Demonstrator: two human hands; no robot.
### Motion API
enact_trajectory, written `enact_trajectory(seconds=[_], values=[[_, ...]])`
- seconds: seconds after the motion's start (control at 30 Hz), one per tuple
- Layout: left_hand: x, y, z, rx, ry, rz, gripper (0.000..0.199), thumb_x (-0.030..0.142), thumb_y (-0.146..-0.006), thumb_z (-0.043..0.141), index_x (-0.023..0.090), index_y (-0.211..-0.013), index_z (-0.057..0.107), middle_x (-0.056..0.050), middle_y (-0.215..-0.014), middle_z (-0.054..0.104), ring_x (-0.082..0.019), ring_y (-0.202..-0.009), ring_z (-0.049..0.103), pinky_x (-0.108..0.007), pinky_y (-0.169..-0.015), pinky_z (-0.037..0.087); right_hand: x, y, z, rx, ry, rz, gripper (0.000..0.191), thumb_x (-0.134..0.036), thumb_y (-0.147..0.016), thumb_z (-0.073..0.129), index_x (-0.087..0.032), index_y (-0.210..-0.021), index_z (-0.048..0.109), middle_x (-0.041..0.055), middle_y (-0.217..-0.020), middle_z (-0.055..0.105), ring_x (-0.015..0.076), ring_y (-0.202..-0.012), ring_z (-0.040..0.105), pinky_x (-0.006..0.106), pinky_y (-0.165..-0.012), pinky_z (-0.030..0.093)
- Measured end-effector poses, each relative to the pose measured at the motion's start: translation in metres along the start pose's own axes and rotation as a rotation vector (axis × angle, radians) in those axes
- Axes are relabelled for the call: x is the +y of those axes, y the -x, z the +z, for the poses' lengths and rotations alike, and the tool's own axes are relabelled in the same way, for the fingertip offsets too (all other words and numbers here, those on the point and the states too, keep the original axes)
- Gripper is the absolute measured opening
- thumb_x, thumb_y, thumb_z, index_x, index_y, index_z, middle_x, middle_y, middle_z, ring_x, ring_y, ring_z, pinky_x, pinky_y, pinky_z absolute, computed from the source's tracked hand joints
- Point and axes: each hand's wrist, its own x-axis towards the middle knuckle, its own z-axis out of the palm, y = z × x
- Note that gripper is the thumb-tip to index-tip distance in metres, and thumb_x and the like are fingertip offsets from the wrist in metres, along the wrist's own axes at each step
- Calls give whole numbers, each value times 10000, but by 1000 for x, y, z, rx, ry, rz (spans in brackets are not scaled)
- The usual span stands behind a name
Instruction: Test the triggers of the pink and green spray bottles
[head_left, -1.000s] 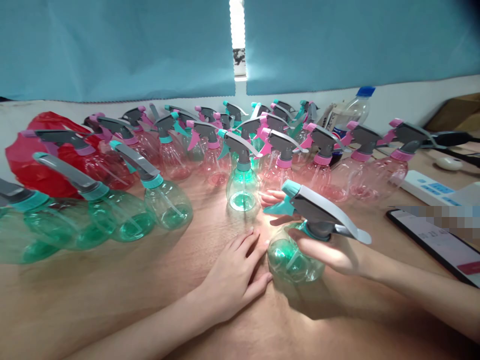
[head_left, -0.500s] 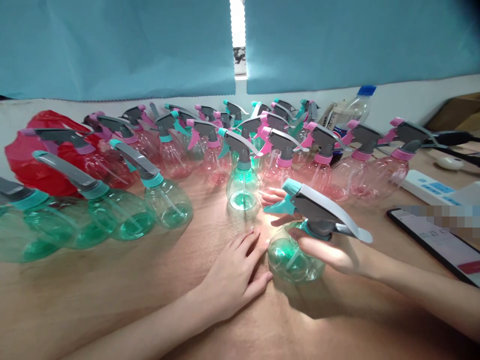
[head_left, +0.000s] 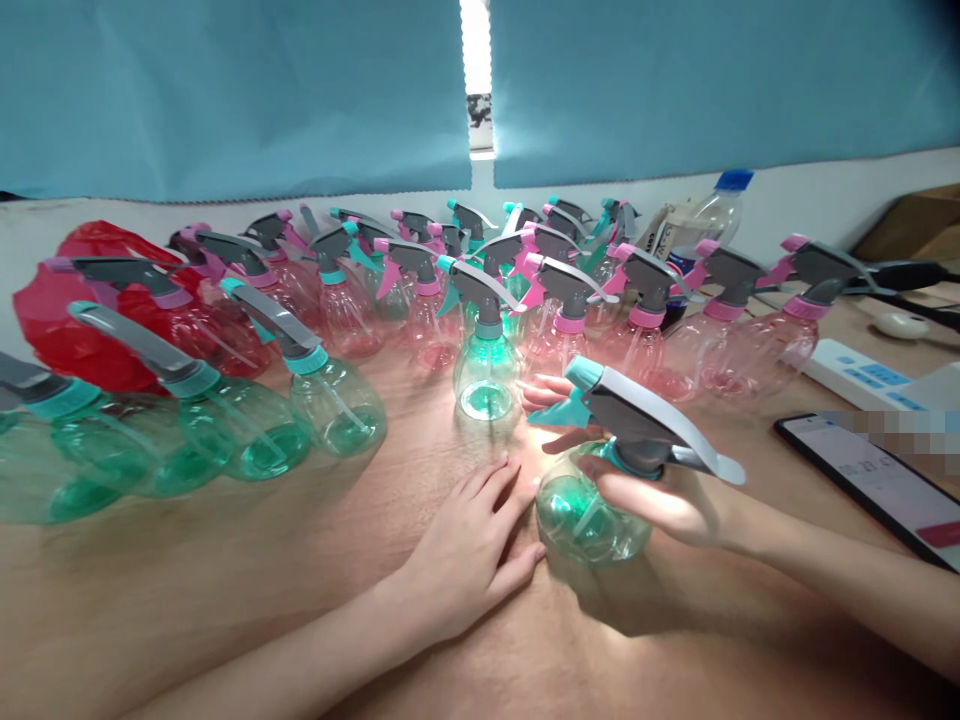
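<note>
My right hand (head_left: 675,500) is wrapped round the neck of a green spray bottle (head_left: 585,520) with a grey and teal trigger head, its nozzle toward the upper left. The bottle stands on the wooden table (head_left: 360,580). Beside its base, my left hand (head_left: 472,540) lies flat on the tabletop with its fingers apart, holding nothing. Just behind the hands stands another green spray bottle (head_left: 487,375) with a teal collar.
Several green spray bottles (head_left: 337,410) stand at the left, and pink ones (head_left: 724,350) at the back right. A red plastic bag (head_left: 82,330) lies back left. At the right are a phone (head_left: 870,480), a white device (head_left: 855,372) and a clear blue-capped bottle (head_left: 720,215).
</note>
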Motion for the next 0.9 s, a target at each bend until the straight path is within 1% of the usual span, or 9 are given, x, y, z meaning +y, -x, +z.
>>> enact_trajectory(seconds=[0.1,0.2,0.33,0.47,0.53,0.6,0.67,0.73,0.9], values=[[0,1,0,-9,-11,-1,489,355,-916,540,133,-1338,433,-180,-1393,448,-322,-1289,404,-501,-1044,369,1,1,0,-27,-11,-15,685,-34,-706,467,-259,-1353,444,45,-1092,689,232,-1005,673,306,-796,584],[0,1,-1,-16,-13,1,493,354,-916,542,130,-1341,431,-181,-1390,451,-320,-1289,403,-498,-1046,367,1,1,-1,-51,28,9,612,-28,-719,433,-251,-1283,519,34,-1003,709,214,-909,695,300,-784,575],[0,1,0,-13,-8,6,493,352,-913,546,133,-1340,429,-180,-1391,449,-318,-1288,405,-502,-1046,367,1,-1,-1,-32,70,-11,511,-103,-707,439,-240,-1175,592,22,-840,712,205,-649,676,315,-600,579],[-1,0,0,-7,-11,2,485,355,-915,543,139,-1333,429,-179,-1388,451,-319,-1292,401,-510,-1042,370,1,-3,1,-16,49,-22,473,-120,-689,426,-234,-1104,623,11,-740,695,214,-661,677,328,-606,592],[-1,1,0,-2,-9,3,477,355,-914,542,149,-1330,431,-174,-1393,448,-320,-1295,398,-513,-1038,375,1,-4,1,-15,37,-24,438,-112,-687,427,-235,-1047,643,8,-732,693,203,-674,684,311,-614,594],[-1,1,1,6,-5,6,472,352,-914,541,159,-1331,431,-168,-1399,443,-318,-1297,397,-511,-1036,378,0,-5,1,-28,31,-39,372,-111,-683,432,-241,-942,665,5,-753,698,188,-693,691,289,-633,596],[-1,1,1,6,0,5,471,348,-913,541,167,-1334,432,-162,-1403,440,-315,-1299,395,-507,-1036,379,-1,-6,0,-32,43,-57,289,-115,-677,432,-246,-792,663,-1,-752,697,174,-701,693,269,-650,597],[-1,1,2,3,2,7,478,342,-910,543,161,-1338,433,-164,-1403,440,-315,-1300,394,-502,-1039,377,-3,-7,0,-23,69,-79,239,-112,-672,431,-248,-668,627,-10,-705,684,163,-681,687,259,-657,596],[-1,1,1,1,-12,6,471,354,-919,530,142,-1332,456,-177,-1402,444,-323,-1290,407,-502,-1041,373,-9,-9,0,61,93,-127,209,-90,-662,466,-266,-579,543,-51,-508,564,135,-501,595,215,-550,564]])
